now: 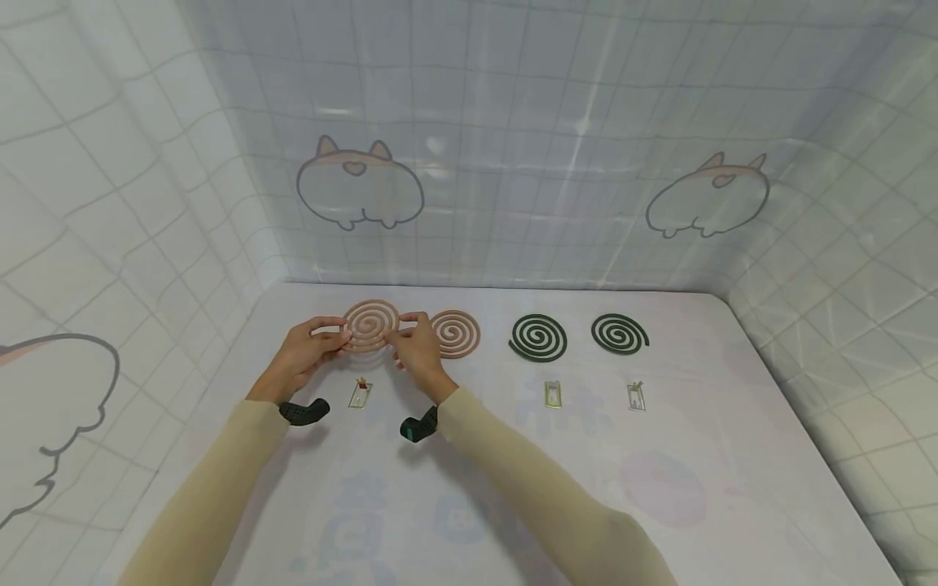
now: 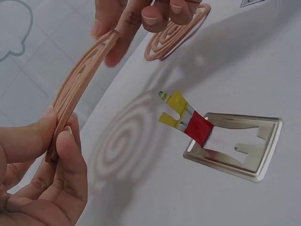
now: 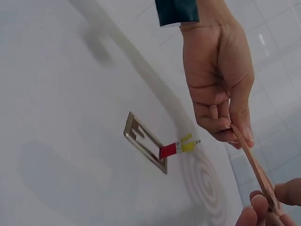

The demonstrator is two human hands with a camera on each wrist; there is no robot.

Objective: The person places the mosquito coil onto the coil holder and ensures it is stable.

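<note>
A tan mosquito coil [image 1: 370, 323] is held up by its edges between my two hands, over the back left of the table. My left hand [image 1: 302, 352] pinches its left edge between thumb and fingers. On the opposite edge, my right hand [image 1: 421, 354] has its own thumb-and-finger pinch. Both wrist views show the coil nearly edge-on, tilted above the surface, with its spiral shadow below. Just in front of it lies a small metal coil stand [image 2: 198, 128], whose bent-up tab is red and yellow.
Another tan coil [image 1: 460, 335] lies right of my right hand, partly covered by it. Two green coils [image 1: 538, 338] [image 1: 620, 334] lie farther right, with metal stands [image 1: 553, 395] [image 1: 636, 398] in front. A tile-patterned wall [image 1: 498, 203] rises behind the white table [image 1: 454, 464].
</note>
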